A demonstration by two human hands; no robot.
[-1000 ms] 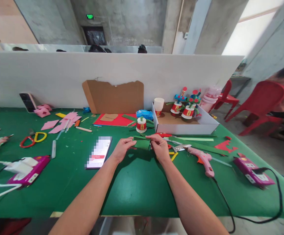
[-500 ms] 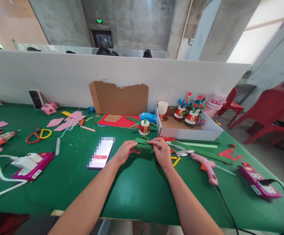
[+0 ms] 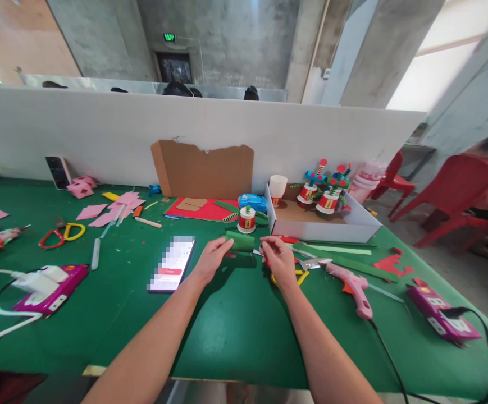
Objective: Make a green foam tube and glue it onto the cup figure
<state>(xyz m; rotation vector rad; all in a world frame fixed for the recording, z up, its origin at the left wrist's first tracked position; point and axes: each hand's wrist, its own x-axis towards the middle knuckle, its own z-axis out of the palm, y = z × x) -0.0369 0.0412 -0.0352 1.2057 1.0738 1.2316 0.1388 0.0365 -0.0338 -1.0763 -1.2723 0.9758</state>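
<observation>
My left hand (image 3: 215, 257) is closed around the left end of a curled green paper piece (image 3: 241, 242), held above the table. Just right of it, my right hand (image 3: 278, 258) has its fingers drawn together on a pair of scissors; a short pale blade tip (image 3: 257, 252) points towards the paper, and a yellow handle loop shows under the palm. Most of these scissors is hidden by the hand. Behind the paper stands a red and white paper cup (image 3: 246, 220) with green coiled paper strips. Another pair of scissors (image 3: 314, 262) lies beside my right wrist.
A pink glue gun (image 3: 356, 293) and green strips (image 3: 364, 265) lie to the right, near a purple power strip (image 3: 441, 317). A white box (image 3: 325, 229) holds cup figures. Left are a phone (image 3: 172, 266), pink paper (image 3: 119, 210) and another power strip (image 3: 56, 292).
My right hand has let go of the green paper and now has scissors in it. The paper has turned in my left hand, its outer curved side facing me.
</observation>
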